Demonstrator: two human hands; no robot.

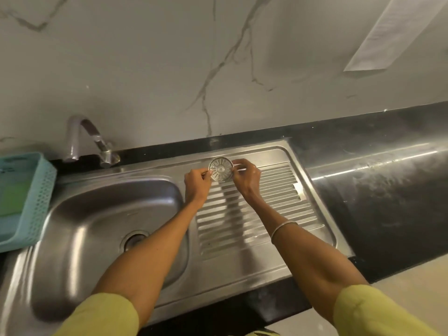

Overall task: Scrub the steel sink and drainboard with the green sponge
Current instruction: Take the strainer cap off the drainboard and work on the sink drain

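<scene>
Head view: the left hand [196, 183] and right hand [245, 175] pinch opposite edges of 1 round steel drain strainer [220, 170], its slotted face toward the camera, above the drainboard's [257, 214] far edge, right of the sink [97, 214]; the drainboard's ridges run left-right.

Round strainer [220, 171] between both hands [197, 181]

A teal basket [36, 190] is set at far left, a curved tap [83, 139] is mounted behind, black counter [388, 190] is seen right, marble wall [169, 69] above.
</scene>
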